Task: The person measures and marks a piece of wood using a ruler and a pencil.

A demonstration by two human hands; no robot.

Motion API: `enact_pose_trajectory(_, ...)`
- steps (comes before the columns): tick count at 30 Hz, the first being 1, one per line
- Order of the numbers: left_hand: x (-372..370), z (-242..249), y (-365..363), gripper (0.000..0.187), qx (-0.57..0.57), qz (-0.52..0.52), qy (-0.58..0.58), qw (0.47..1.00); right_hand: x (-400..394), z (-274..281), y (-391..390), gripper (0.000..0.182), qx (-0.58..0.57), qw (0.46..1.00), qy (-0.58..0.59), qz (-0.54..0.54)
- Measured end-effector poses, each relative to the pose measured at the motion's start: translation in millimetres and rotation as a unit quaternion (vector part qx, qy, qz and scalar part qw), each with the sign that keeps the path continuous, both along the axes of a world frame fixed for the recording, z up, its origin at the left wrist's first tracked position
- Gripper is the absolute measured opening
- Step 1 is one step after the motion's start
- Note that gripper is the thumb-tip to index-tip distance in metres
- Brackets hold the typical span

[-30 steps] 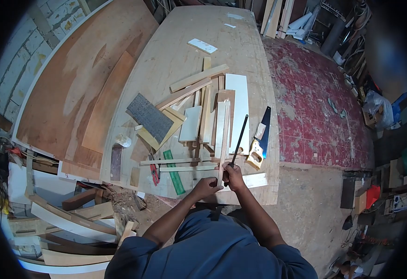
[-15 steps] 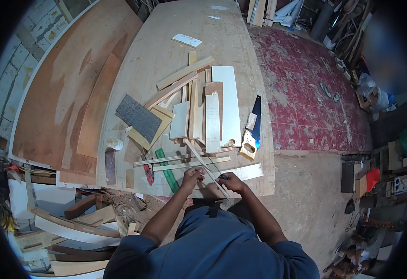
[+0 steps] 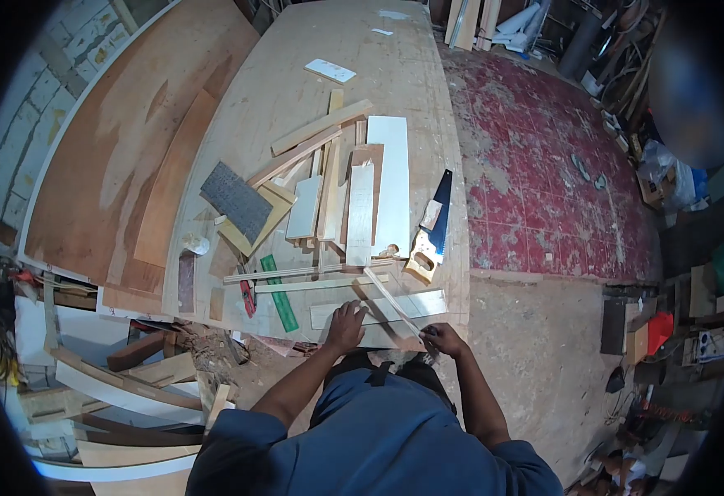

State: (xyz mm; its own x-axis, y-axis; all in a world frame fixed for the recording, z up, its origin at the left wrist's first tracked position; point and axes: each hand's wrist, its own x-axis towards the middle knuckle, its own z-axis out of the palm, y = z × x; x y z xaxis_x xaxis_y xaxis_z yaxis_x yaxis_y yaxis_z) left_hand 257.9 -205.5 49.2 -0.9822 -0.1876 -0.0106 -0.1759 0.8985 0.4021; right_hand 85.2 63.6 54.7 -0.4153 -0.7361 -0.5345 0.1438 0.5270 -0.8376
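Observation:
My left hand (image 3: 345, 326) rests palm down, fingers stretched out, by the left part of a pale white board (image 3: 407, 306) near the table's front edge. Farther right, my right hand (image 3: 445, 340) is closed at the near end of a thin wooden strip (image 3: 392, 298). A small dark thing shows at its fingertips, too small to name. The strip slants across the white board, its far end near an upright-lying whitish plank (image 3: 360, 217). Left of my left hand lie a green strip (image 3: 278, 293) and a red-handled tool (image 3: 248, 298).
A handsaw (image 3: 434, 234) lies near the table's right edge. Wood offcuts, a long white board (image 3: 391, 182) and a grey textured panel (image 3: 235, 202) cover the table's middle. A large brown sheet (image 3: 114, 174) leans at left. Curved wood pieces (image 3: 130, 384) are stacked below it.
My hands have moved apart: the right went right and slightly down with the strip's near end, while the left opened and lowered to the board. The view has shifted slightly.

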Motion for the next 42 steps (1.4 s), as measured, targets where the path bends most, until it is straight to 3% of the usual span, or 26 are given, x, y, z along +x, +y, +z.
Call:
enact_pose_trajectory(4,-16.0,-5.2,5.7,0.067,-0.073,0.022,-0.012,0.997,-9.5,-10.0,36.5,0.017,-0.031,0.999,-0.010,-0.028)
enact_pose_trajectory(6,-18.2,-9.7,-4.8,0.072,-0.051,0.003,-0.066,0.996,-15.1,-12.6,47.0,0.014,-0.027,1.000,0.004,-0.015)
enact_pose_trajectory(7,-18.2,-13.1,-9.9,0.075,-0.096,-0.018,-0.081,0.992,-17.0,-12.0,50.3,0.015,-0.035,0.999,-0.004,-0.034)
enact_pose_trajectory(12,8.0,10.2,-38.9,0.077,-0.074,-0.038,-0.077,0.994,-35.3,-7.8,48.5,0.012,-0.074,0.993,-0.027,-0.089)
enact_pose_trajectory(14,29.1,21.2,-49.0,0.077,-0.015,0.041,-0.041,0.998,-42.5,-13.0,39.4,0.011,-0.080,0.989,0.051,-0.110)
enact_pose_trajectory(16,50.0,23.0,-64.2,0.078,0.000,0.109,-0.007,0.994,-45.5,-5.1,19.5,0.012,-0.094,0.987,0.030,-0.125)
enact_pose_trajectory(18,59.1,33.9,-77.7,0.079,-0.033,0.125,0.031,0.991,-48.2,0.1,-5.8,0.013,-0.112,0.983,0.089,-0.118)
enact_pose_trajectory(19,59.4,39.6,-83.3,0.079,-0.033,0.205,0.040,0.977,-51.4,0.6,-19.4,0.015,-0.096,0.988,0.053,-0.108)
enact_pose_trajectory(20,58.8,44.0,-89.7,0.079,-0.032,0.283,0.049,0.957,-50.5,7.4,-38.8,0.017,-0.094,0.984,0.119,-0.089)
enact_pose_trajectory(24,30.5,51.8,-125.6,0.076,-0.104,0.414,0.056,0.903,-42.3,4.2,-138.2,0.019,-0.143,0.971,0.160,-0.106)
enact_pose_trajectory(28,-8.0,54.5,-162.1,0.076,-0.095,0.454,-0.002,0.886,-34.7,20.2,-243.8,0.021,-0.132,0.977,0.158,-0.048)
enact_pose_trajectory(30,-25.4,46.9,-171.5,0.075,-0.098,0.487,-0.025,0.868,-29.3,31.3,-275.6,0.020,-0.191,0.977,0.036,-0.088)
enact_pose_trajectory(31,-32.3,47.0,-173.9,0.074,-0.087,0.493,-0.052,0.864,-31.2,29.3,-288.0,0.020,-0.201,0.974,0.047,-0.091)
enact_pose_trajectory(32,-36.5,47.3,-176.1,0.073,-0.076,0.499,-0.080,0.860,-39.3,3.4,-294.3,0.018,-0.204,0.959,0.169,-0.100)
enact_pose_trajectory(34,-39.3,48.0,-180.5,0.073,-0.060,0.494,-0.095,0.862,-62.1,-43.1,-294.6,0.019,-0.180,0.920,0.296,-0.182)
enact_pose_trajectory(36,-39.5,45.8,-183.8,0.065,-0.076,0.500,-0.119,0.855,-93.0,-44.1,-274.1,0.024,-0.044,0.923,0.311,-0.225)
enact_pose_trajectory(38,-31.7,30.8,-188.2,0.062,-0.084,0.497,-0.097,0.858,-116.7,-37.2,-250.3,0.027,0.076,0.889,0.369,-0.259)
enact_pose_trajectory(40,-23.9,19.6,-192.3,0.065,-0.088,0.481,-0.109,0.865,-130.0,16.3,-238.7,0.028,0.206,0.912,0.277,-0.221)
enact_pose_trajectory(42,-17.4,10.6,-195.2,0.067,-0.092,0.476,-0.105,0.868,-147.2,-2.0,-236.4,0.032,0.220,0.901,0.326,-0.183)
